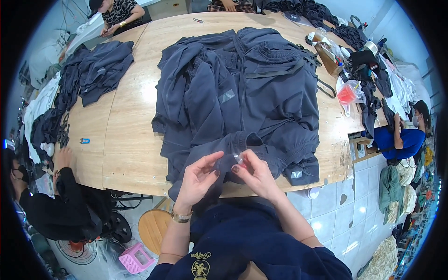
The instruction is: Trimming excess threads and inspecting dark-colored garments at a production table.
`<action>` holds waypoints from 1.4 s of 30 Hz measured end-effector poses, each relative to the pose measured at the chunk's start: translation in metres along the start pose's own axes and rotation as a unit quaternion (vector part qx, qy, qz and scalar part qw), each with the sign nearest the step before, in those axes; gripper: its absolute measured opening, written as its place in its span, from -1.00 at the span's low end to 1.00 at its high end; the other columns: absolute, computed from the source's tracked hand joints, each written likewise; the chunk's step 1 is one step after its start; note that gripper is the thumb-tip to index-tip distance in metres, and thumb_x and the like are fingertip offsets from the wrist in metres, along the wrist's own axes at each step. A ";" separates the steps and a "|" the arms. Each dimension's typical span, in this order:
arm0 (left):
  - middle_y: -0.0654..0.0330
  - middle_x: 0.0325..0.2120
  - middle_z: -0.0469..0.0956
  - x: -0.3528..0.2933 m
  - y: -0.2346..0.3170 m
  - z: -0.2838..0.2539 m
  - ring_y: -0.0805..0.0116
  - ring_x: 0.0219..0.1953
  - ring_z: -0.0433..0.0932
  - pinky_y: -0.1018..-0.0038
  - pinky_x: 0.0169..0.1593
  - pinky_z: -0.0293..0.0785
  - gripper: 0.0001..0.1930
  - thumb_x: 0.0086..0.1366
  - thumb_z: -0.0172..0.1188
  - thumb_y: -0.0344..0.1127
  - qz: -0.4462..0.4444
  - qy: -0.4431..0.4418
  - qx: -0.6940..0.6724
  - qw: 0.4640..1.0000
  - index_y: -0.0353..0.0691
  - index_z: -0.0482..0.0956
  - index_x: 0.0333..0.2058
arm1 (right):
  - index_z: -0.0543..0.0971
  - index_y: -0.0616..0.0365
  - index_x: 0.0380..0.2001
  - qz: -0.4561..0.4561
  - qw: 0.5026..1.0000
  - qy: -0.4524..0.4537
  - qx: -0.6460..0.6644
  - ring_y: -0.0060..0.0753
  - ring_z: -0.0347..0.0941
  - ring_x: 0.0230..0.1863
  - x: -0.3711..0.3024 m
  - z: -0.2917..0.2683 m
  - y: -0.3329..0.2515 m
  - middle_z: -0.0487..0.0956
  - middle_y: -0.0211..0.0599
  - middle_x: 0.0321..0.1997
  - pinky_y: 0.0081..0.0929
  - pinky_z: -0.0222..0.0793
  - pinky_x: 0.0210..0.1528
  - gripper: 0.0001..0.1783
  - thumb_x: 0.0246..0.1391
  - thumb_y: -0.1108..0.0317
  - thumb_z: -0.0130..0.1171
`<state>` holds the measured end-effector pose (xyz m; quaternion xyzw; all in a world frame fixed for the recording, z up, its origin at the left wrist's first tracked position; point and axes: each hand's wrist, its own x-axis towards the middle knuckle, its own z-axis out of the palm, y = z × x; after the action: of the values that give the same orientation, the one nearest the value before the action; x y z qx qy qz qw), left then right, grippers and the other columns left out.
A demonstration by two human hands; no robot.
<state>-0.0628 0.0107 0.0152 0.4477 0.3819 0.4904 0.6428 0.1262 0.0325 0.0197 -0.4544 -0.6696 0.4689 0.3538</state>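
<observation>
Dark grey garments (280,98) with gathered elastic edges and small light patches lie heaped on the table before me. My right hand (256,175) is over the near edge of the heap, thumb and fingers pinched on a small clear and reddish thing (239,159). Its kind is too small to tell. To the left of it, my left hand (198,179) hovers over the cloth, its thumb and fingers apart and nothing visible between them. A gathered cuff (249,140) with an opening lies just beyond both hands.
The wooden table (128,154) bears blue thread snips (84,141), more dark garments (105,70) at left, and a plastic bag with red contents (347,93) at right. Other people work around it. A round wooden stool (154,231) stands below at my left.
</observation>
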 end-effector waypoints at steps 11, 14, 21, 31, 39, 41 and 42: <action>0.32 -0.27 0.47 -0.002 0.005 0.006 0.66 -0.26 0.38 0.72 -0.14 0.32 -0.59 0.18 0.01 -0.66 -0.011 0.032 0.039 0.999 -0.38 0.40 0.04 | 0.33 0.11 -0.47 -0.117 0.944 0.013 -0.307 -0.16 0.47 -0.59 -0.010 0.000 0.003 0.49 -0.24 -0.56 -0.33 0.34 -0.59 -0.75 0.05 0.20 0.10; 0.36 -0.33 0.44 -0.002 0.006 0.008 0.69 -0.32 0.34 0.75 -0.20 0.28 -0.59 0.17 0.02 -0.67 -0.013 0.039 0.047 0.998 -0.38 0.41 0.03 | 0.33 0.10 -0.46 -0.119 0.940 0.005 -0.319 -0.20 0.48 -0.58 -0.010 0.001 0.004 0.49 -0.25 -0.54 -0.36 0.35 -0.59 -0.75 0.04 0.19 0.11; 0.36 -0.34 0.46 -0.003 0.005 0.011 0.69 -0.33 0.35 0.75 -0.21 0.29 -0.60 0.17 0.01 -0.67 -0.022 0.041 0.072 0.996 -0.38 0.42 0.03 | 0.33 0.14 -0.49 -0.103 0.948 -0.001 -0.302 -0.15 0.46 -0.54 -0.010 0.002 0.002 0.46 -0.23 -0.54 -0.31 0.31 -0.55 -0.75 -0.02 0.25 0.16; 0.28 -0.25 0.51 -0.002 -0.001 0.007 0.63 -0.24 0.42 0.70 -0.12 0.35 -0.62 0.20 0.01 -0.64 -0.025 0.037 0.034 0.998 -0.38 0.42 0.02 | 0.33 0.15 -0.47 -0.081 0.964 -0.016 -0.254 -0.08 0.46 -0.51 -0.013 0.001 0.004 0.47 -0.20 -0.52 -0.24 0.30 -0.51 -0.75 0.01 0.24 0.14; 0.33 -0.29 0.49 -0.002 -0.002 0.007 0.71 -0.32 0.37 0.78 -0.23 0.30 -0.65 0.23 0.00 -0.62 -0.025 0.051 0.025 0.998 -0.38 0.43 0.01 | 0.33 0.13 -0.47 -0.088 0.953 -0.019 -0.291 -0.12 0.46 -0.52 -0.015 0.001 0.007 0.46 -0.22 -0.52 -0.26 0.30 -0.52 -0.74 0.02 0.22 0.14; 0.33 -0.29 0.48 -0.001 0.000 0.009 0.71 -0.32 0.37 0.78 -0.24 0.30 -0.65 0.23 0.00 -0.62 -0.028 0.051 0.029 0.998 -0.38 0.44 0.01 | 0.32 0.13 -0.47 -0.090 0.952 -0.018 -0.293 -0.12 0.46 -0.52 -0.014 0.002 0.007 0.46 -0.22 -0.53 -0.27 0.30 -0.52 -0.74 0.02 0.21 0.14; 0.34 -0.29 0.48 -0.001 0.000 0.010 0.72 -0.33 0.36 0.78 -0.24 0.29 -0.66 0.24 0.00 -0.61 -0.031 0.051 0.032 0.998 -0.38 0.44 0.01 | 0.31 0.12 -0.47 -0.104 0.952 -0.014 -0.288 -0.12 0.46 -0.56 -0.013 0.002 0.009 0.46 -0.22 -0.54 -0.28 0.31 -0.56 -0.73 0.03 0.19 0.12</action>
<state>-0.0538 0.0074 0.0184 0.4305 0.4436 0.4799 0.6226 0.1314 0.0207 0.0103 -0.4585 -0.8243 0.2233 0.2458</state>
